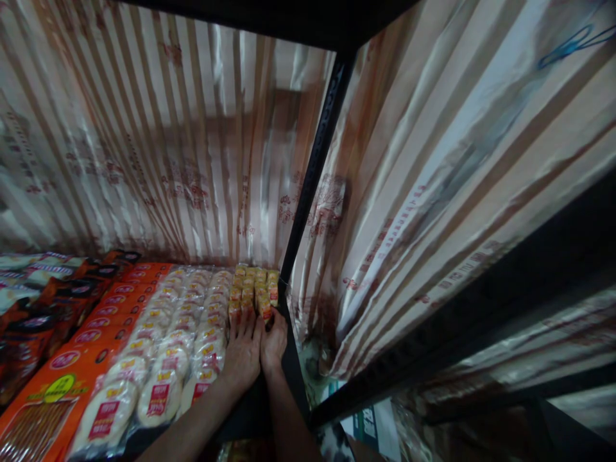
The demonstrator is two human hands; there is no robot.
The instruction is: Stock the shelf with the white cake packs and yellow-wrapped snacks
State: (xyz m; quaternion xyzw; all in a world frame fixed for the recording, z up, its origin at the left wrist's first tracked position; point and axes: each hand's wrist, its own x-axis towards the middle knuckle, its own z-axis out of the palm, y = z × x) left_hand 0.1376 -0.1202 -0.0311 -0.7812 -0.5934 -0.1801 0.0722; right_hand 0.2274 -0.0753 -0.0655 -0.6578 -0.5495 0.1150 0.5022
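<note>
Small yellow packets stand in close rows at the right end of a dark shelf, beside the black post. My left hand lies at the front of these rows, its fingers stretched forward and touching the nearest packets. Right next to it, my right hand has its fingers curled against a packet at the front of the right-hand rows. The two hands touch or nearly touch. Round white cakes in clear wrappers lie in overlapping rows to the left of my left hand.
Orange packs and dark bags fill the shelf further left. A black metal post rises at the shelf's corner, and a thick black bar crosses on the right. Pleated printed sheeting hangs behind. A white-and-green box sits low at the right.
</note>
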